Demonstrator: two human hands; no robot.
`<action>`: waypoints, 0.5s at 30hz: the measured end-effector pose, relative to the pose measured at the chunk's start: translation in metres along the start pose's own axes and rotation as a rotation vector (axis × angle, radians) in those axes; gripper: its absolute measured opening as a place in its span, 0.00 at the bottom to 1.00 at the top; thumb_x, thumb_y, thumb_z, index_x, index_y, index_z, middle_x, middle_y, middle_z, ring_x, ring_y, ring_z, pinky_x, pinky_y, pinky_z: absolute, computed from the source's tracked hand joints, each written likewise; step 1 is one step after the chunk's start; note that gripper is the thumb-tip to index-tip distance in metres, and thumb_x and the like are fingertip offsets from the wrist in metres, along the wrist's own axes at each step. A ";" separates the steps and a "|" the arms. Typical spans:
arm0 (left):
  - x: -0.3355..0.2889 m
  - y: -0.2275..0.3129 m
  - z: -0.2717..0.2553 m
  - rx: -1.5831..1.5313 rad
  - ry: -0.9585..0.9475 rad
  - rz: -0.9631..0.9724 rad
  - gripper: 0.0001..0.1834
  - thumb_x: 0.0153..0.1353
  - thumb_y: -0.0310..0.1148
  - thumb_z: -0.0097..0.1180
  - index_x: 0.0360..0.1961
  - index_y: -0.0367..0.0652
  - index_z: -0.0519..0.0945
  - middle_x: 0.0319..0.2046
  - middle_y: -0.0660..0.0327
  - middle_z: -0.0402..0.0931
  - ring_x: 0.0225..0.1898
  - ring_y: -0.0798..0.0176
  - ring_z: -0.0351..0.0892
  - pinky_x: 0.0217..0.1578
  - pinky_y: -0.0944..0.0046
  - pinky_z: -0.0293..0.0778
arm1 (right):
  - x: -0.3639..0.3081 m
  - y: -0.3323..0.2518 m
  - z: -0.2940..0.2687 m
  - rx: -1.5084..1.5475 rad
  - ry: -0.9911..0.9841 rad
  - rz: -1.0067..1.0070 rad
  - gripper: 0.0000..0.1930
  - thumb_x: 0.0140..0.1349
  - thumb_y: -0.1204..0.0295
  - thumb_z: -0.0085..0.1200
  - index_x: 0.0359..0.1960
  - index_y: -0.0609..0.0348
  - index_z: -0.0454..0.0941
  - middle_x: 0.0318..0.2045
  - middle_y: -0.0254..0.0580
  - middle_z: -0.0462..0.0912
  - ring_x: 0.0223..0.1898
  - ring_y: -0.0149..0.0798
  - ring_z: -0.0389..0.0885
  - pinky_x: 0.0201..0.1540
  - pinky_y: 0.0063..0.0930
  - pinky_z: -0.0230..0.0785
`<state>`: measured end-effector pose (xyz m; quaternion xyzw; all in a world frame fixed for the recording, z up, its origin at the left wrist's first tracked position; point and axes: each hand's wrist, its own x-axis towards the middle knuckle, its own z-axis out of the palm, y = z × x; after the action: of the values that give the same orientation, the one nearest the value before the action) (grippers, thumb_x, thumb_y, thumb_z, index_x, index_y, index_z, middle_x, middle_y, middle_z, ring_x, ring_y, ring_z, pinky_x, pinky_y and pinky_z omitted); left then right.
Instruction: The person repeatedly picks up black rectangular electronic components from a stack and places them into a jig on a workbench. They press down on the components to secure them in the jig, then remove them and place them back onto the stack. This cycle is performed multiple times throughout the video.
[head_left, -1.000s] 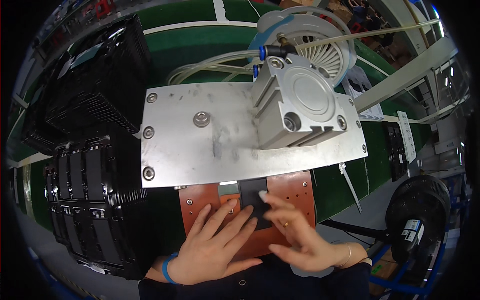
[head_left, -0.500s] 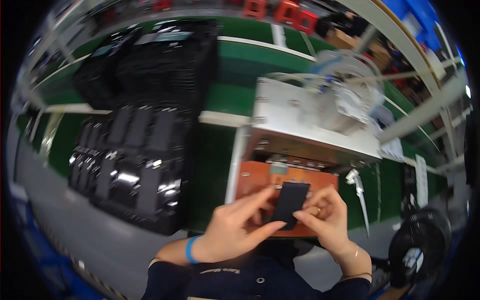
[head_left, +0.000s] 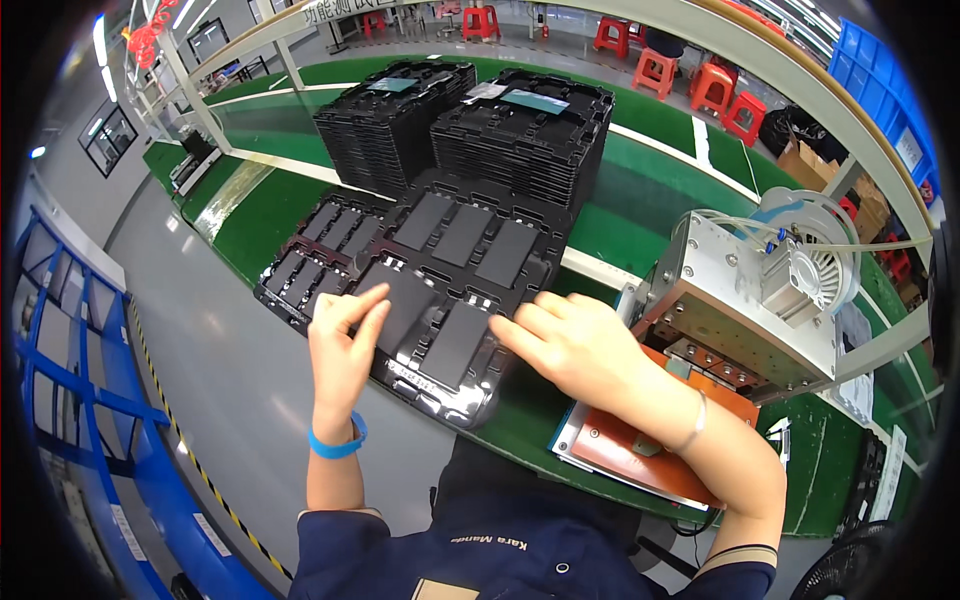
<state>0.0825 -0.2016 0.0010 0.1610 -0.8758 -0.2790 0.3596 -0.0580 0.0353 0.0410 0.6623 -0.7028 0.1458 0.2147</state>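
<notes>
A black moulded tray (head_left: 430, 385) lies in front of me, with flat black rectangular pieces like battery cells in its pockets. One such battery (head_left: 403, 312) sits in the near row, slightly askew. My left hand (head_left: 342, 345) pinches at its left edge with thumb and forefinger. My right hand (head_left: 575, 345) is curled palm down, its fingertips at the right edge of the neighbouring battery (head_left: 457, 345); whatever they may hold is hidden. Further right stands a metal press-like fixture (head_left: 740, 300) over an orange base plate (head_left: 640, 440).
Two tall stacks of black trays (head_left: 520, 140) stand behind the tray. A smaller tray with cells (head_left: 320, 255) lies at its left. Beyond the green bench (head_left: 240, 215) are blue racking (head_left: 80, 400) at left and red stools (head_left: 655, 72) at the back. A black fan (head_left: 850, 570) is at lower right.
My view and both hands have swung left, from the fixture to the tray. The black battery held between both hands over the orange plate is no longer there.
</notes>
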 end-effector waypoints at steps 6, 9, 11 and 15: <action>0.007 0.002 -0.002 0.296 0.122 0.091 0.09 0.49 0.30 0.70 0.32 0.40 0.86 0.31 0.61 0.72 0.35 0.58 0.69 0.36 0.60 0.69 | 0.043 -0.002 0.018 -0.226 -0.275 -0.200 0.07 0.54 0.71 0.54 0.33 0.59 0.79 0.28 0.31 0.77 0.38 0.33 0.77 0.34 0.25 0.69; 0.010 -0.001 -0.005 0.470 0.075 -0.009 0.15 0.50 0.37 0.70 0.34 0.38 0.85 0.30 0.61 0.71 0.36 0.58 0.71 0.35 0.58 0.71 | 0.052 -0.014 0.026 -0.355 -0.332 -0.308 0.06 0.54 0.70 0.56 0.30 0.60 0.80 0.27 0.32 0.80 0.39 0.33 0.77 0.35 0.25 0.69; 0.012 0.005 -0.004 0.519 0.032 -0.026 0.17 0.50 0.41 0.70 0.32 0.38 0.84 0.31 0.61 0.71 0.37 0.57 0.72 0.36 0.58 0.72 | 0.058 -0.019 0.027 -0.388 -0.381 -0.330 0.06 0.54 0.70 0.56 0.29 0.60 0.80 0.28 0.34 0.81 0.39 0.34 0.78 0.36 0.27 0.71; 0.024 0.006 -0.007 0.564 -0.097 -0.086 0.20 0.49 0.45 0.70 0.27 0.37 0.79 0.31 0.58 0.72 0.36 0.56 0.74 0.36 0.57 0.73 | 0.051 -0.019 0.031 -0.323 -0.318 -0.256 0.07 0.54 0.71 0.56 0.30 0.62 0.80 0.29 0.36 0.82 0.40 0.35 0.79 0.40 0.29 0.72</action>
<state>0.0703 -0.2109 0.0220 0.2782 -0.9273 -0.0466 0.2461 -0.0443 -0.0260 0.0379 0.7177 -0.6523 -0.1026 0.2210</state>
